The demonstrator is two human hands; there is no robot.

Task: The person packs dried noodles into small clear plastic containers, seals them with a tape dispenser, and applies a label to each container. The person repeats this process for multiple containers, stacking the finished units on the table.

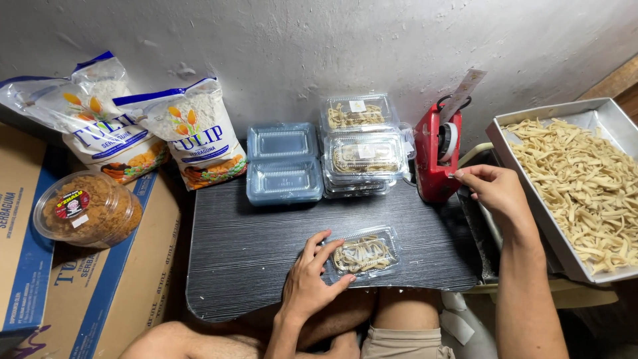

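Note:
My left hand [311, 278] rests on the left end of a small clear plastic box [366, 254] filled with pale noodle-like strips; the closed box lies near the front edge of a dark low table [252, 259]. My right hand [493, 188] reaches to the right side of a red label gun [436, 156] standing at the table's back right, fingertips pinched at its lower edge. Whether the fingers hold a label cannot be made out.
Stacked clear boxes with strips [362, 149] and empty clear boxes [283, 163] stand at the back. A metal tray of loose strips [585, 183] sits to the right. Two flour bags [199, 133], a round tub of brown crumbs [86, 209] and cardboard cartons [100, 292] crowd the left.

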